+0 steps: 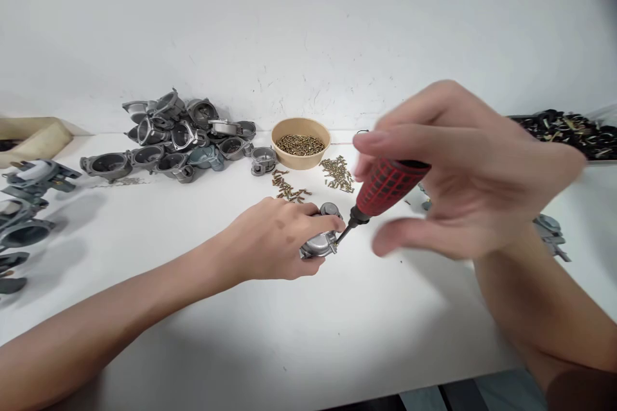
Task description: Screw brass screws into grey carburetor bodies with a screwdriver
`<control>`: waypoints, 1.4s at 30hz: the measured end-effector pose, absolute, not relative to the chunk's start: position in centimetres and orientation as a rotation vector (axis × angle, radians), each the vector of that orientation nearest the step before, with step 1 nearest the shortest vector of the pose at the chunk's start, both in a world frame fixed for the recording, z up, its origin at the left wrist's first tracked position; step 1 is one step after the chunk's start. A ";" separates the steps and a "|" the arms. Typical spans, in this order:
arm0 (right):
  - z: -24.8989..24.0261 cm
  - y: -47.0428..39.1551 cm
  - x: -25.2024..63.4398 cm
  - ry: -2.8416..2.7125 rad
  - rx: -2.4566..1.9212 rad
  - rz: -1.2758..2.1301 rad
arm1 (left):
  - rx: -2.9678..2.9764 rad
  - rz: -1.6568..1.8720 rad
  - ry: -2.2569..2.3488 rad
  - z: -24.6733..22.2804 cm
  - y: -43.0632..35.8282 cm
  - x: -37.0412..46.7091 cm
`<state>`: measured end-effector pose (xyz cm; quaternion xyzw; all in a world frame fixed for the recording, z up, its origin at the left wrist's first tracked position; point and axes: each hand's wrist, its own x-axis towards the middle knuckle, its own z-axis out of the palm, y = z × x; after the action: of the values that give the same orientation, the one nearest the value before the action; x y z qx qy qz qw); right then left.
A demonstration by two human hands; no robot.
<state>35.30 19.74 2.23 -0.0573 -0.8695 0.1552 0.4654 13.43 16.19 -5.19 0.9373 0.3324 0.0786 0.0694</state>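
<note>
My left hand (282, 237) is wrapped around a small grey metal part (321, 244) on the white table, its fingers over the part's top and side. My right hand (463, 173) holds a screwdriver (388, 187) with a red and black handle. Its fingers lie behind and above the handle, the thumb stands off it, and the palm is at its rear end. The screwdriver is tilted, and its tip meets a small brass-coloured screw (336, 243) at the right edge of the metal part.
Behind my hands stands a tan bowl (301, 164) of brass screws, with loose screws (337, 173) beside it. Grey metal housings (180, 135) are piled at the back left. More parts (24, 231) lie at the far left. Dark pieces (573, 135) fill a tray at the back right.
</note>
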 end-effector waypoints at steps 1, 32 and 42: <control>2.3 19.2 35.4 -2.153 -0.181 0.433 | 2.819 0.217 1.008 -5.1 16.2 13.5; 2.2 18.7 36.6 -2.230 -0.328 0.463 | 2.840 0.217 0.997 -5.0 16.1 13.5; 2.6 18.2 35.0 -2.085 -0.276 0.588 | 2.819 0.181 1.010 -5.1 16.2 13.4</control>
<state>35.02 18.16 2.57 -0.1122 -0.8472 0.2391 0.4609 13.44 16.21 -5.08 0.9373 0.3359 0.0601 0.0706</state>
